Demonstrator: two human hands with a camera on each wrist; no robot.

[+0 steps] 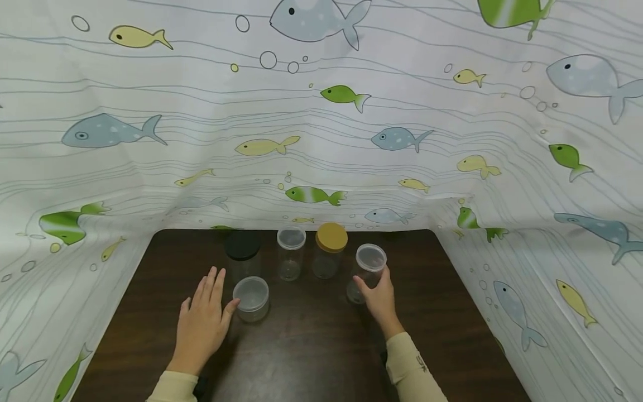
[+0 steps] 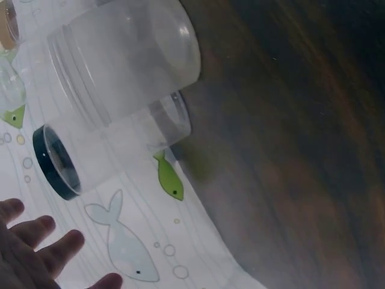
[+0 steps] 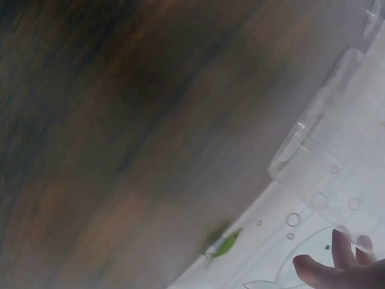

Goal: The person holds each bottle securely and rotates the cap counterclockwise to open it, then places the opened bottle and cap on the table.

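Observation:
In the head view my left hand (image 1: 202, 321) lies open with straight fingers, its thumb tip right at the side of a short clear jar (image 1: 252, 312) with a translucent lid. Behind that jar is a clear jar with a black lid (image 1: 242, 245); in the left wrist view this black lid (image 2: 55, 162) is close above the fingertips. My right hand (image 1: 380, 296) holds a tall clear jar (image 1: 370, 259) with a translucent lid, thumb on the near side and fingers round the right. The right wrist view shows this clear jar (image 3: 337, 138) over the fingers.
Between the hands, farther back, stand a tall clear jar (image 1: 290, 257) with a translucent lid and a clear jar with a yellow lid (image 1: 331, 237). The dark wooden table (image 1: 301, 357) meets a white fish-patterned sheet (image 1: 321, 123) at its back and sides.

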